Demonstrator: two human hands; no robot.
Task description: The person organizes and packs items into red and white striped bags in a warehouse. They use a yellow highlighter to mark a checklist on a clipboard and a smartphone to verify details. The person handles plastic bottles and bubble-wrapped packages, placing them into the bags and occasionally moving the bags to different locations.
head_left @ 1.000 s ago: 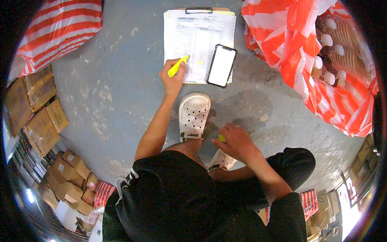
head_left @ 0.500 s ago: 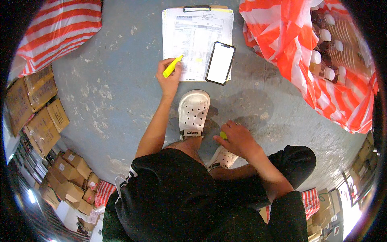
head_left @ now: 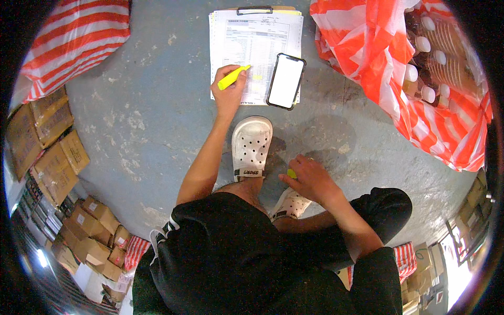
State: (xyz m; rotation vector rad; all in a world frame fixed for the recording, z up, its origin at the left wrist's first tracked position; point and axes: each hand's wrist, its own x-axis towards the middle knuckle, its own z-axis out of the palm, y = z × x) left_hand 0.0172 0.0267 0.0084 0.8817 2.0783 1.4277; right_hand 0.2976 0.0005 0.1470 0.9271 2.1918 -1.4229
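My left hand (head_left: 228,93) is closed around a yellow highlighter (head_left: 231,79), its tip over the printed form (head_left: 239,55) on a clipboard (head_left: 254,10). The form has a table of rows, and a yellow mark shows near its middle. On the form's right side lies a phone (head_left: 286,81) with a black case and a bright white screen. Lower down, over my rear shoe, my right hand (head_left: 313,180) has its fingers curled round a small yellow-green piece (head_left: 291,173), likely the highlighter's cap; most of it is hidden.
White clogs (head_left: 252,144) are on my feet, one just below the clipboard. A red-and-white striped bag (head_left: 362,58) with capped bottles (head_left: 422,44) stands at the far right, another striped bag (head_left: 79,44) at the far left. Cardboard boxes (head_left: 58,173) are stacked along the left.
My left hand has moved slightly right and up over the form with the highlighter, which now lies at a flatter angle. My right hand stays nearly where it was.
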